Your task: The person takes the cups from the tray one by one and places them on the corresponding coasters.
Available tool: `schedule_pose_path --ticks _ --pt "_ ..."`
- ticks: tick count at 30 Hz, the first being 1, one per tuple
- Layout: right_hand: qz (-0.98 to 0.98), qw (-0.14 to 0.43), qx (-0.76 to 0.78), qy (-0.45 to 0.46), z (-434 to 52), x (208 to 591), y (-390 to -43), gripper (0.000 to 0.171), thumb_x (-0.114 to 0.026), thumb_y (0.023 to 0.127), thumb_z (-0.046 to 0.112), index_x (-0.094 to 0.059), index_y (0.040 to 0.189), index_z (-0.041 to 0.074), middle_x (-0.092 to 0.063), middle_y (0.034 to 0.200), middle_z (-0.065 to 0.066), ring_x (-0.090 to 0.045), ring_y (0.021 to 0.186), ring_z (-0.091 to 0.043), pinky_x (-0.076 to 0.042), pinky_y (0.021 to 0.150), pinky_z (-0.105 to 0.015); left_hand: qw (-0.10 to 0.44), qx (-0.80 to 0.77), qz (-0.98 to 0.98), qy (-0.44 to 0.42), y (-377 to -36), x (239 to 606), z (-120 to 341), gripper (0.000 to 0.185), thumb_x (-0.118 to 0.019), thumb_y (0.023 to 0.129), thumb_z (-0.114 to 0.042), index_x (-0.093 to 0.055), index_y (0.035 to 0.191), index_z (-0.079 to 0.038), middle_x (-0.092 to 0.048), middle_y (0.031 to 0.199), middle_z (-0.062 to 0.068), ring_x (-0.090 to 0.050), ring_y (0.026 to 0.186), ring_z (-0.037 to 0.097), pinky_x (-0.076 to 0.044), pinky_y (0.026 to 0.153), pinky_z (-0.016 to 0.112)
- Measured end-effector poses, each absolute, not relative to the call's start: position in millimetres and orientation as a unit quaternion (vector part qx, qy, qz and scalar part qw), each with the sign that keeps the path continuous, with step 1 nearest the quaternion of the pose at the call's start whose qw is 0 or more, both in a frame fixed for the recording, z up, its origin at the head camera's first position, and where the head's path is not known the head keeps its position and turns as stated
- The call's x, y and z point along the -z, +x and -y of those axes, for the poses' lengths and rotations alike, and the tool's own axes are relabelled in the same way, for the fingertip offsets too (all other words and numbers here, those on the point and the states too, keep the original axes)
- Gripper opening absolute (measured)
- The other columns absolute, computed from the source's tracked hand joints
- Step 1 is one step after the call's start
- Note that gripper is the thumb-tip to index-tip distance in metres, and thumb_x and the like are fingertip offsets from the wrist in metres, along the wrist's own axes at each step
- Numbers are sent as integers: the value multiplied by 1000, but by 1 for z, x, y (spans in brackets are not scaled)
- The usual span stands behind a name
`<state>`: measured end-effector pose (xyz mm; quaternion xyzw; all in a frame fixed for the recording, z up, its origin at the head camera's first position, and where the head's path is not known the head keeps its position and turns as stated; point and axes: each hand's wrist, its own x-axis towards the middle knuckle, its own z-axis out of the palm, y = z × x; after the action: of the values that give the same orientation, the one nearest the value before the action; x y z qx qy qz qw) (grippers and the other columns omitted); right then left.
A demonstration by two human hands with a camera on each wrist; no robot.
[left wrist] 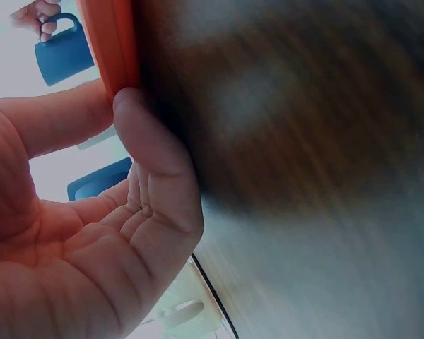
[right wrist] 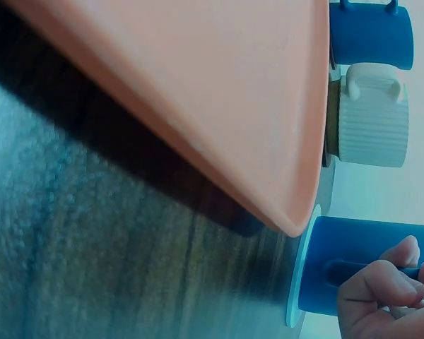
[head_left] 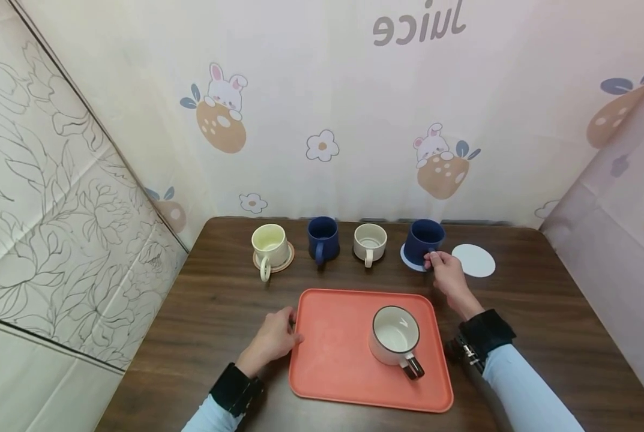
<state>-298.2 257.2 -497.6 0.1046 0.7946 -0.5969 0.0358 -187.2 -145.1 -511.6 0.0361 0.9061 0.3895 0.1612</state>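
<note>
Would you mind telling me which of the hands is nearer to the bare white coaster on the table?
The right hand: it grips the blue mug's handle just beside the white coaster. The left hand rests at the orange tray's far left edge.

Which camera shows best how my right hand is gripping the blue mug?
The right wrist view: the fingers curl round the blue mug's handle close up. The head view shows it small; the left wrist view only a distant glimpse.

Right hand (head_left: 447, 274) pinching handle of blue mug (head_left: 425, 238) on white coaster (head_left: 411, 259). Left hand (head_left: 272, 338) touching orange tray (head_left: 332, 354) edge. Cream mug (head_left: 394, 336) sitting on tray.
</note>
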Motion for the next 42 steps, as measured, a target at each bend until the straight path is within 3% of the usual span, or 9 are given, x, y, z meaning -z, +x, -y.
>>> schedule_pose_path --ticks 15,21,25,29,33,38,42 --pt "-779 62 618 88 -263 492 -287 52 -31 117 30 -46 146 -10 -58 115 -19 -52 67 -11 -49 57 -26 167 -393 -904 34 -186 512 146 25 -82 90 -2 -62 105 -5 -60 76 6 -59 63 19 -51 55 33" --pt "-806 57 584 80 -267 484 -266 55 -30 117 26 -28 159 -9 -47 134 -30 -58 77 -12 -53 64 -28 162 -389 -906 37 -187 512 147 25 -82 89 -1 -61 103 -5 -60 76 6 -59 62 19 -50 54 32" --pt "-821 34 560 100 -266 477 -242 54 -36 115 26 -30 158 -7 -43 143 -30 -60 79 -13 -52 65 -28 165 -386 -907 37 -187 513 147 25 -82 90 -2 -61 102 -6 -60 75 5 -59 62 19 -50 54 32" --pt "-836 28 538 104 -263 473 -213 48 -42 115 30 -44 147 -7 -53 129 -26 -60 75 -17 -51 62 -31 174 -386 -906 26 -188 512 147 25 -82 91 -4 -62 105 -7 -61 76 6 -60 63 19 -51 56 32" --pt "-845 54 526 77 -259 473 -185 43 -48 114 32 -58 133 -6 -61 101 -19 -56 69 -24 -48 58 -32 177 -384 -906 19 -188 511 145 25 -82 91 -4 -62 106 -6 -61 77 6 -61 64 20 -52 57 33" --pt "-839 118 529 53 -252 473 -159 31 -54 112 24 -67 115 -4 -56 77 -11 -51 62 -23 -44 55 -32 179 -379 -908 18 -188 510 144 26 -82 91 -4 -61 107 -6 -61 79 6 -61 65 20 -53 58 33" --pt "-820 162 548 37 -245 477 -138 33 -53 113 26 -70 109 -1 -53 71 -7 -49 59 -18 -43 53 -31 176 -376 -910 23 -187 511 144 27 -82 91 -4 -61 107 -5 -61 79 6 -60 66 20 -53 58 33"
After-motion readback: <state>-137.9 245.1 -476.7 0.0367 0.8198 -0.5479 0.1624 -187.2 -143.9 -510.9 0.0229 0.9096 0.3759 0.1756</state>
